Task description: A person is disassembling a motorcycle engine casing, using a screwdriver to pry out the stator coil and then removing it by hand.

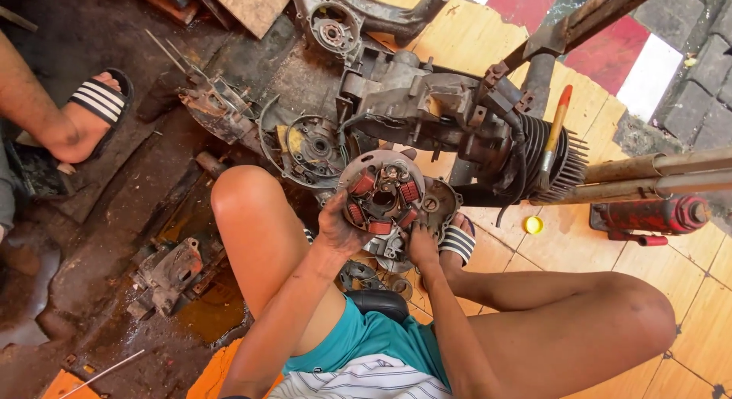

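Two bare knees frame the view, and between them both hands hold up a round stator plate [381, 192] with red-brown coils set in a ring. The left hand [341, 230] grips the plate's lower left edge, fingers [352, 208] curled over the rim and clenched on it. The right hand [422, 245] presses against the plate's lower right side from beneath; its fingers are mostly hidden, so I cannot tell how firmly they close. Just right of that hand a foot in a striped sandal [457, 243] rests on the tiled floor [671, 269]. Beyond the plate lies a greasy engine [457, 117] with a finned cylinder, a screwdriver [555, 136] leaning across the fins. A yellow cap [534, 224] sits on the floor near a red jack [648, 214]. At far left, another person's foot wears a similar sandal [99, 102].
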